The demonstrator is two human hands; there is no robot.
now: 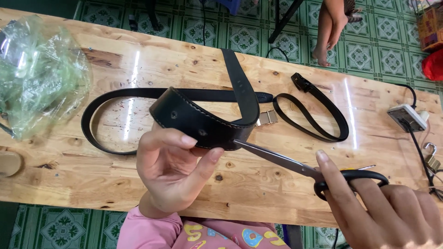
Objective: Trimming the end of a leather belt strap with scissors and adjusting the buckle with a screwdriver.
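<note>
Head view, looking down on a long wooden table set over green patterned floor tiles. A black leather belt is held up above the middle of the table, its stitched, holed end pinched between the thumb and curled fingers of the left hand, thumb tip pressed against the underside of the strap. From the right, a pair of black-handled scissors is brought in by the right hand; the fingers are threaded through the handle loops and wrapped around them, the forefinger laid straight along the shank. The blade tips are seen touching the belt's lower edge, just right of the left thumb; whether the blades are parted cannot be told. The rest of the belt is looped flat across the table to the left and far side, with a metal buckle lying just right of the raised end. A second, thinner black strap is looped to the right. A crumpled clear plastic bag is at the far left, a white power strip at the far right.
</note>
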